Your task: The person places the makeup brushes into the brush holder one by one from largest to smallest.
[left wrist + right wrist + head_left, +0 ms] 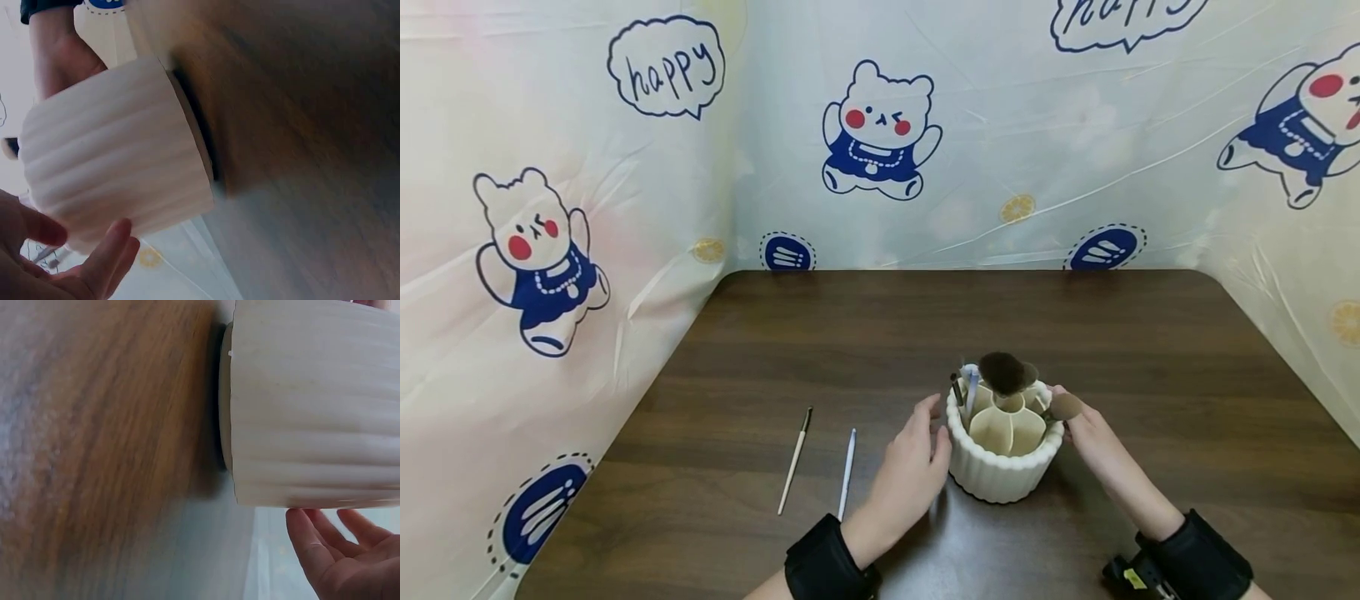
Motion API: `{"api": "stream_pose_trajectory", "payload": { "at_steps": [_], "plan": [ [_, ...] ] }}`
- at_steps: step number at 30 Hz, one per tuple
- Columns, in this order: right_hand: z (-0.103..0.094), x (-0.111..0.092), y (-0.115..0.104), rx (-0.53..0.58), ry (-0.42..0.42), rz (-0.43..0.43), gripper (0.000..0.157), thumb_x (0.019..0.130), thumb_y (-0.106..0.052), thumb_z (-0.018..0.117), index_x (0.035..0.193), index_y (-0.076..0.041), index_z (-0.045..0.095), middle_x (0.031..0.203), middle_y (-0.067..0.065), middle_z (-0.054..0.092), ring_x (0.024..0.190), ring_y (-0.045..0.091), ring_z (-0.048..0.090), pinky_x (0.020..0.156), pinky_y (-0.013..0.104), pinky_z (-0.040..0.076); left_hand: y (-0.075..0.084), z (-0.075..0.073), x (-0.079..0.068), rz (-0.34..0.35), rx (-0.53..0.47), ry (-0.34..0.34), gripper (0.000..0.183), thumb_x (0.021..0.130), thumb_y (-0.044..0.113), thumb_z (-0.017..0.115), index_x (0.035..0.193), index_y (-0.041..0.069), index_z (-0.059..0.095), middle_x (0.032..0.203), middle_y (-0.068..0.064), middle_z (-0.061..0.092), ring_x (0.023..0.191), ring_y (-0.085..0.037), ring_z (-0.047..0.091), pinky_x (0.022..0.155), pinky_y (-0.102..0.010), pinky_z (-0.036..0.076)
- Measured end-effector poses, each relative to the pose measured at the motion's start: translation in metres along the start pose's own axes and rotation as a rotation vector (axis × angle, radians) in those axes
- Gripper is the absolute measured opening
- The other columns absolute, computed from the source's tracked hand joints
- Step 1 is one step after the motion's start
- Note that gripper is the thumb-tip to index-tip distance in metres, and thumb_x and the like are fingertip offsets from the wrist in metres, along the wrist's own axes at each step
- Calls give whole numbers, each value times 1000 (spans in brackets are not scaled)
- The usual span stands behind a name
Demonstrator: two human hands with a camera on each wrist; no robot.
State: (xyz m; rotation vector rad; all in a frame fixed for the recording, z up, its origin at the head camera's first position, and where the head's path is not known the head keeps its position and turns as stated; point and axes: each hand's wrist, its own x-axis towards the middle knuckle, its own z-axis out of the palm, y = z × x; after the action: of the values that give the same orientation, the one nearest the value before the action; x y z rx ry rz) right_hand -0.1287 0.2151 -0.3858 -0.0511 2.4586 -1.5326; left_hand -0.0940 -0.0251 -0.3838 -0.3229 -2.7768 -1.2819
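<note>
A cream, ribbed round brush holder (1000, 479) with inner dividers stands upright on the dark wooden table. A large dark-bristled makeup brush (1004, 372) rises from it, and several slimmer handles show at its left rear. A tan brush head (1066, 407) leans over the right rim, overlapping my right hand. My left hand (913, 458) is at the holder's left wall, fingers loosely bent and spread, thumb apart from them. On the opposite side, my right hand (1090, 429) has its fingertips against the ribbed wall, seen from below in the right wrist view.
Left of the holder lie a thin brush (795, 461) with a pale handle and dark tip, and a light blue-white stick (847, 471), partly hidden by my left wrist. A printed cloth (985, 150) hangs behind and beside the table (887, 333).
</note>
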Motion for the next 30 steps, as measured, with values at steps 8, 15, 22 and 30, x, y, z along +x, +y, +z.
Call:
{"api": "stream_pose_trajectory", "payload": {
  "at_steps": [8, 15, 22, 30],
  "plan": [
    [0, 0, 3, 53, 4, -81, 62, 105, -39, 22, 143, 8, 33, 145, 28, 39, 98, -23, 39, 82, 11, 43, 3, 5, -6, 56, 47, -48, 59, 89, 3, 52, 144, -2, 31, 132, -15, 54, 99, -21, 64, 74, -25, 53],
    [-1, -1, 1, 48, 12, -68, 59, 105, -38, 26, 143, 6, 35, 142, 28, 42, 94, -20, 44, 79, 14, 46, -1, 2, 3, 54, 36, -112, 70, 85, 1, 53, 149, 2, 25, 128, -16, 53, 85, -16, 55, 68, -22, 45],
    [-4, -1, 1, 52, -7, -62, 55, 105, -34, 30, 143, 6, 35, 142, 30, 42, 93, -18, 48, 80, 15, 48, -3, -2, 9, -12, -8, -187, 74, 87, 4, 53, 152, 6, 17, 135, -15, 49, 102, -21, 54, 75, -24, 46],
    [-7, 7, -2, 5, -13, -44, 61, 104, -45, 24, 148, -4, 30, 126, 17, 46, 86, -6, 43, 74, 21, 41, 11, 4, -13, -143, -94, -215, 92, 83, 9, 60, 152, -1, 0, 148, -35, 25, 128, -41, 45, 103, -52, 42]
  ]
}}
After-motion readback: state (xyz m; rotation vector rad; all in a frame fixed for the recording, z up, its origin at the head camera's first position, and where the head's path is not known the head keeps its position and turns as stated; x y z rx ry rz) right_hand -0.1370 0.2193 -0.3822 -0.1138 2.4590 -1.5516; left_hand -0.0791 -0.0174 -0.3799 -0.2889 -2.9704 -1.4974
